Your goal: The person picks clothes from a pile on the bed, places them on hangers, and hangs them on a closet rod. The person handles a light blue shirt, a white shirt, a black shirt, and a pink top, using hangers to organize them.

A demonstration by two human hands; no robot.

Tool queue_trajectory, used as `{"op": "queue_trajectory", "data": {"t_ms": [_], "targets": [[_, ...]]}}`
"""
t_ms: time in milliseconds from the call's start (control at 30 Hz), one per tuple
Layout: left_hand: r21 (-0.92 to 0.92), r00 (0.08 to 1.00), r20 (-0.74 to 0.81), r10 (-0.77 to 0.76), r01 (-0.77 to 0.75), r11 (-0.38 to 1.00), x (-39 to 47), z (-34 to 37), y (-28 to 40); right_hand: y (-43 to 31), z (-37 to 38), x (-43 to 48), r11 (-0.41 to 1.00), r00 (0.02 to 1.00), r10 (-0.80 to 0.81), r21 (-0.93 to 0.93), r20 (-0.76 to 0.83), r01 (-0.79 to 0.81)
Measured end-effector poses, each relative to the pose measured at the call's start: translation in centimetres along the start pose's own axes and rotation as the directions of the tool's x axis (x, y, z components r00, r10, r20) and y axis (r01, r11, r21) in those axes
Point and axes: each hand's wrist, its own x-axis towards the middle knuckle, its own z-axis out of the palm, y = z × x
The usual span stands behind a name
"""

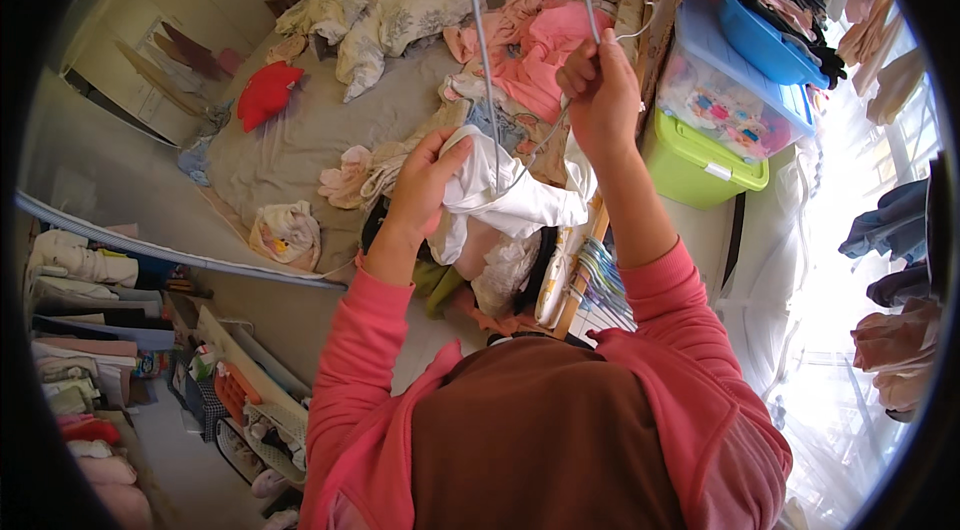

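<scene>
A white garment point(517, 192) hangs from my left hand point(431, 181), which pinches its edge between thumb and fingers. My right hand point(604, 80) grips a wire clothes hanger point(486, 57) above and to the right of the cloth. The hanger's bent lower end reaches into the opening of the white garment. Another wire end curls out beside my right fingers. Behind both hands lie pink clothes point(544, 42) and other rumpled garments on the bed point(300, 147).
A red star-like cushion point(268, 93) and a patterned quilt point(405, 5) lie on the bed. Several hangers point(600, 275) hang by its wooden rail. At right, a blue basin point(769, 35) of clothes tops a clear bin point(727, 87) and a green bin point(694, 159). Clothes shelves stand lower left.
</scene>
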Motion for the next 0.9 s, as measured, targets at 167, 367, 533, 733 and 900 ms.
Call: {"op": "queue_trajectory", "data": {"t_ms": [167,367,533,733,900], "targets": [[0.085,0.990,0.127,-0.057,0.046,0.995,0.2,2.2,6.0,0.6,1.7,1.2,0.981,0.985,0.151,0.106,0.080,-0.159],[0.393,0.971,0.228,-0.068,-0.027,0.919,1.4,3.8,11.2,-1.7,5.6,5.0,0.980,0.930,0.045,0.165,0.364,-0.112],[0.206,0.976,0.158,0.147,-0.178,0.962,2.4,2.7,16.2,-1.5,6.3,3.9,0.933,0.921,0.291,-0.292,0.260,-0.212],[0.219,0.984,0.144,0.103,-0.133,0.967,2.0,2.1,16.9,-1.9,4.7,4.2,0.986,0.944,0.123,-0.146,0.305,-0.081],[0.068,0.971,0.230,0.068,-0.085,0.994,1.8,1.7,16.8,2.6,2.2,1.8,0.939,0.926,0.215,-0.327,0.309,-0.109]]}}
